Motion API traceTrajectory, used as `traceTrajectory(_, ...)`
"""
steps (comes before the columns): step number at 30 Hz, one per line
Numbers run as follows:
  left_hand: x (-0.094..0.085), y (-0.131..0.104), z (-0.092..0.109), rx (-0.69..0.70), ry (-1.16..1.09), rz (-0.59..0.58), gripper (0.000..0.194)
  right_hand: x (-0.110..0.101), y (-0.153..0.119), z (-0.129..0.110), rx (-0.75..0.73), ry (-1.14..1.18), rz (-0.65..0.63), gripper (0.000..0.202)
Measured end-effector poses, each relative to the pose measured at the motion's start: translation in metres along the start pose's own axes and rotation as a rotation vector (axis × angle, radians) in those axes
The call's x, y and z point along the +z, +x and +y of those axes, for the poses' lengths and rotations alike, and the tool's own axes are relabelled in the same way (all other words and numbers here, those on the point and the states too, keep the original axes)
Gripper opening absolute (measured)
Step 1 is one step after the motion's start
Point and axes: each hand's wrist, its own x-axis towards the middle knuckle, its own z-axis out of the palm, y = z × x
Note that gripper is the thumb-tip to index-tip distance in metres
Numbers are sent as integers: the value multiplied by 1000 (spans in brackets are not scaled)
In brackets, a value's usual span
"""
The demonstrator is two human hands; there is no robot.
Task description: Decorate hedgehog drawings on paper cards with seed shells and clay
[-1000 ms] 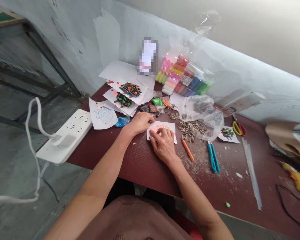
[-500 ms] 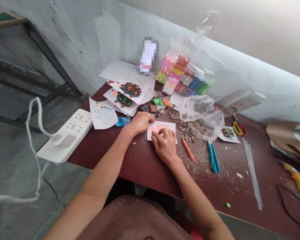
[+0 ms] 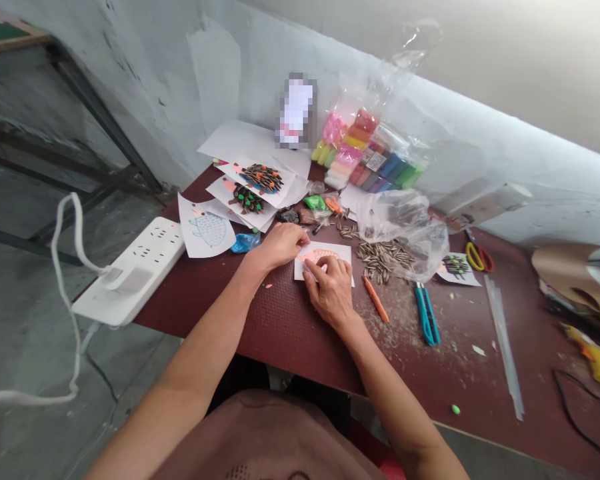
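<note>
A small white card [image 3: 347, 255] with an orange hedgehog drawing lies on the dark red table in front of me. At its upper left corner my left hand [image 3: 283, 245] rests, fingers curled down on the edge. My right hand [image 3: 331, 291] is bent over the card's lower half, thumb and forefinger close together at the orange drawing. Whatever lies under those fingertips is hidden. Just right of the card are an orange crayon-like stick [image 3: 377, 299] and a heap of striped sunflower seeds [image 3: 383, 259].
Finished hedgehog cards [image 3: 263, 179] and a blue hedgehog drawing [image 3: 211, 230] lie left. Behind are bagged coloured clay [image 3: 365, 157] and a propped phone [image 3: 297, 110]. A teal cutter [image 3: 427, 315], scissors [image 3: 477, 257], glue sticks [image 3: 505, 350] and yellow glue gun [image 3: 593, 353] lie right; a power strip [image 3: 135, 267] left.
Both hands stay at the card. The right forefinger has shifted very slightly over the drawing; nothing else has visibly moved.
</note>
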Motion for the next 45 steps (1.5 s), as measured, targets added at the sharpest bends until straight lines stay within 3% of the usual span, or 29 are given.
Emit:
traceTrajectory(28, -2, -1, 2, 0, 10, -6, 27, -1, 7, -7, -30, -15, -56, 30)
traceTrajectory(45, -2, 0, 1, 15, 17, -10, 27, 0, -2, 1, -33, -32, 66, 29)
